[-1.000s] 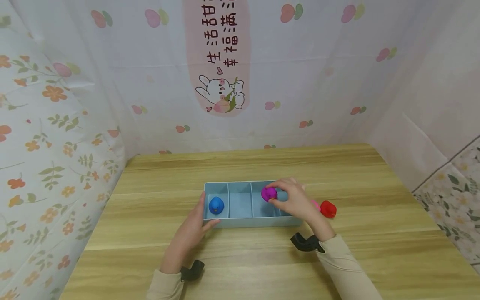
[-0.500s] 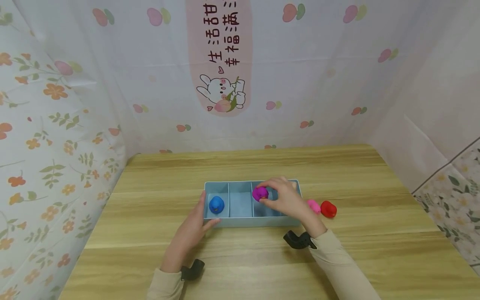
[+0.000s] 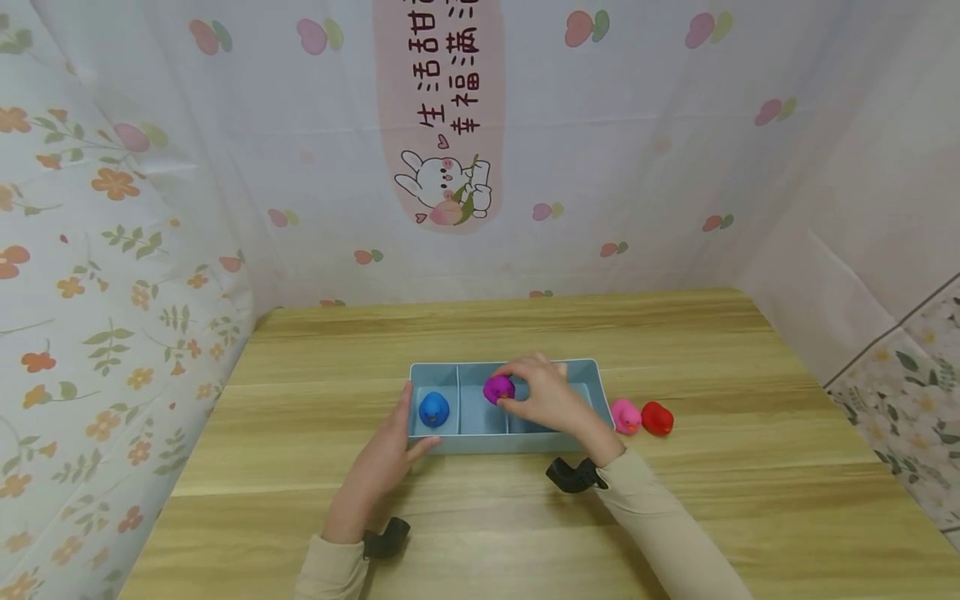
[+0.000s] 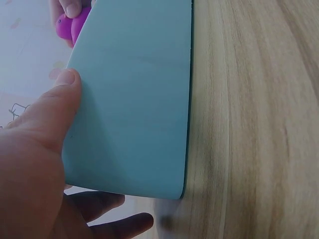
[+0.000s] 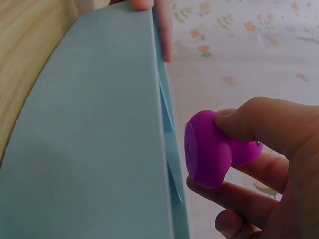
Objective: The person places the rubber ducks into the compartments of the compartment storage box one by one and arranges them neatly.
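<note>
A light blue divided box (image 3: 495, 444) lies on the table. My left hand (image 3: 382, 450) grips its left end, thumb at the front rim and fingers along the end wall; the left wrist view shows the thumb (image 4: 55, 107) against the front wall. A blue rubber duck (image 3: 433, 410) sits in the leftmost compartment. My right hand (image 3: 546, 392) pinches a purple rubber duck (image 3: 497, 390) between thumb and fingers above the second compartment from the left. In the right wrist view the purple duck (image 5: 209, 149) is held apart from the box wall, its flat base showing.
A pink rubber duck (image 3: 626, 417) stands beside the box's right end, with a red rubber duck (image 3: 657, 418) close to its right. The wooden table (image 3: 480, 517) meets a patterned cloth (image 3: 315, 258) at the back.
My right hand has moved left with the purple duck, from above the third compartment to above the second. The pink duck now shows fully. My left hand and the box stay still.
</note>
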Demonstrator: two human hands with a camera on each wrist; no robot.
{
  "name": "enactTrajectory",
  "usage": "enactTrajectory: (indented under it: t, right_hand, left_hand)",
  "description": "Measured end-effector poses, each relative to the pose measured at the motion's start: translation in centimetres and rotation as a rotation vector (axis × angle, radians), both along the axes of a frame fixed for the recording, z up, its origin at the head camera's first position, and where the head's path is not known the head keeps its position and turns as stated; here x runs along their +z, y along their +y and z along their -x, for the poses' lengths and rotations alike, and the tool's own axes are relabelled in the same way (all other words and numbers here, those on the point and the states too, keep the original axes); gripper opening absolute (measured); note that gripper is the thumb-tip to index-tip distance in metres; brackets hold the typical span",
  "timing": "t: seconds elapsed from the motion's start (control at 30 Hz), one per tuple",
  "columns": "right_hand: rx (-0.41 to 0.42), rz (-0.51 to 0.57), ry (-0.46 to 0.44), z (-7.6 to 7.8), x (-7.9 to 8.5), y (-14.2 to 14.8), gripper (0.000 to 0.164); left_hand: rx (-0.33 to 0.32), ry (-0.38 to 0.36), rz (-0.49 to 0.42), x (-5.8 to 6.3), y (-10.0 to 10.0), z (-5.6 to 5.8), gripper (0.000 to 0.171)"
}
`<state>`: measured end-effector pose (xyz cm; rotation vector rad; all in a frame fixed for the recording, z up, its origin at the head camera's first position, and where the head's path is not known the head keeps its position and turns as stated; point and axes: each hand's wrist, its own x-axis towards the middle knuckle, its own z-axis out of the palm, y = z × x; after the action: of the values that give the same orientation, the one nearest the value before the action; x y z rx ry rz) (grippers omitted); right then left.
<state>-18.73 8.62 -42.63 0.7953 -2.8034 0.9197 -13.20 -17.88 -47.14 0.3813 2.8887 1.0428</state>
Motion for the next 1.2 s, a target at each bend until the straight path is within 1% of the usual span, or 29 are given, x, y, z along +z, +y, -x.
enactTrajectory:
  t: [0.17,0.27,0.33,0.43,0.57,0.77,0.97,1.2]
  right_hand:
    - [-0.011,-0.022,-0.017,0.2,-0.4,-0.9,0.032]
    - [-0.022,-0.027,-0.047,0.1,-0.6,-1.3,0.032]
    - [-0.030,-0.033,-0.058,0.1,-0.8,-1.6,0.032]
    - [-0.039,-0.052,-0.058,0.1,-1.1,-2.0,0.031]
    - [-0.055,-0.105,-0.038,0.1,-1.5,-2.6,0.030]
    - [-0.092,-0.202,-0.041,-0.2,-1.6,-3.5,0.032]
    - [-0.119,-0.245,-0.055,-0.2,-1.3,-4.3,0.031]
    - [-0.111,-0.350,-0.029,0.0,-1.3,-4.8,0.029]
  left_hand:
    - [0.006,0.021,-0.003,-0.1,0.0,-0.1,0.093]
    - [0.008,0.036,-0.009,-0.1,0.1,-0.2,0.092]
    - [0.006,0.036,-0.011,-0.1,0.2,-0.2,0.092]
    - [0.010,0.012,-0.016,0.0,0.2,-0.2,0.092]
    - [0.018,-0.015,-0.020,0.0,0.2,-0.2,0.092]
    - [0.008,0.000,-0.030,0.0,0.1,-0.2,0.091]
    - [0.012,-0.025,-0.041,0.2,0.1,-0.2,0.092]
    - [0.007,-0.021,-0.053,0.2,-0.1,-0.3,0.093]
